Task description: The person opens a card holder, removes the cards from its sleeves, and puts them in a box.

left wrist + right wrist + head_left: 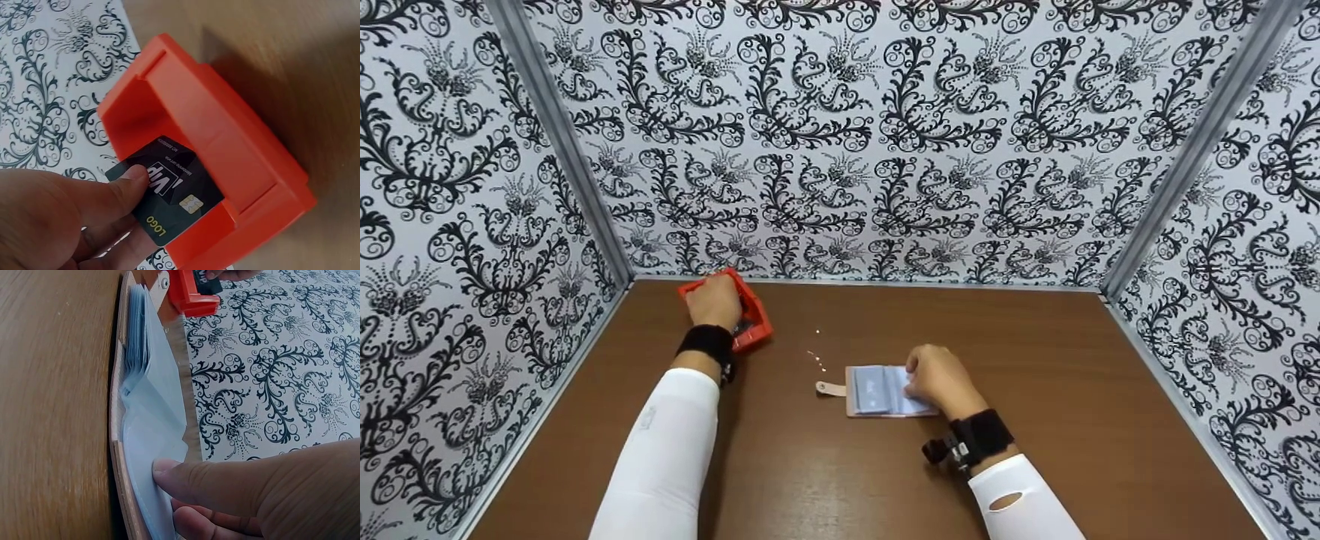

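Note:
My left hand (715,302) pinches a black VIP membership card (177,188) between thumb and fingers, over the open red plastic bin (225,129). Part of the card overlaps the inside of the bin in the left wrist view. A card holder (873,391) lies spread open on the table, its clear plastic sleeves (157,377) showing and its snap strap (831,388) pointing left. With thumb and fingers, my right hand (941,377) pinches the edge of a sleeve on the holder's right side.
The brown table (810,465) is bounded by patterned walls (840,150) at the back and sides. Several small bright specks (818,361) show on the tabletop between the bin and the card holder.

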Action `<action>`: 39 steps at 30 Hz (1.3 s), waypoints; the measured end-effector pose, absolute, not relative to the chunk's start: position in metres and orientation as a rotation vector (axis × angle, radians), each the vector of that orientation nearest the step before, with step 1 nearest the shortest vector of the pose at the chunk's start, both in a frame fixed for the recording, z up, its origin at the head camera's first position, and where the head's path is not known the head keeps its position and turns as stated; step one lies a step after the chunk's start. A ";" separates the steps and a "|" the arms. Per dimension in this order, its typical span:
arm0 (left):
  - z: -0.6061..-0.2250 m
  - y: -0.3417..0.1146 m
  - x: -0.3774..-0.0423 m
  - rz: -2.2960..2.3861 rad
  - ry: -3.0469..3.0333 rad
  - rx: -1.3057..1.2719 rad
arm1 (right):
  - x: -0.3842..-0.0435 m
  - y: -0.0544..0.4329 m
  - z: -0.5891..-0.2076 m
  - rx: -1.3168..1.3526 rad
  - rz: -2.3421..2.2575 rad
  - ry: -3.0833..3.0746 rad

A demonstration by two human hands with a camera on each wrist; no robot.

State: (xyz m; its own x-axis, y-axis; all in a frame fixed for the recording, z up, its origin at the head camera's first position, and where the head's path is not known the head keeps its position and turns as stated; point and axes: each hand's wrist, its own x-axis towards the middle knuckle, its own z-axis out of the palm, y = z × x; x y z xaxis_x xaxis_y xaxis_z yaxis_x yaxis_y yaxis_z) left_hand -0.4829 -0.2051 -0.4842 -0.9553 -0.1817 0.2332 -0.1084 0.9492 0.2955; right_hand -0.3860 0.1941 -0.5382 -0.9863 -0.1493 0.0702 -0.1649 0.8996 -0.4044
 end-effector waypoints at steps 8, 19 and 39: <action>-0.488 -0.200 -0.483 -0.365 -2.908 0.258 | -0.385 0.194 -0.538 0.253 0.643 -3.022; -0.523 -0.211 -0.519 -0.276 -2.933 0.273 | -0.386 0.194 -0.538 0.240 0.661 -3.019; -0.487 -0.167 -0.474 -0.201 -2.732 0.084 | -0.387 0.195 -0.539 0.238 0.669 -3.029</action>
State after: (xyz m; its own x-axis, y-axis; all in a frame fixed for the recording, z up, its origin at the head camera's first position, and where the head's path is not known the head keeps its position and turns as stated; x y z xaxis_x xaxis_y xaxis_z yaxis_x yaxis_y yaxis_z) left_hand -0.4740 -0.1668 -0.4872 -0.9189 -0.0872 0.3848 -0.0300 0.9879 0.1523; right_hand -0.3870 0.1953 -0.5390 -0.9879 -0.1421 0.0625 -0.1552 0.8958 -0.4165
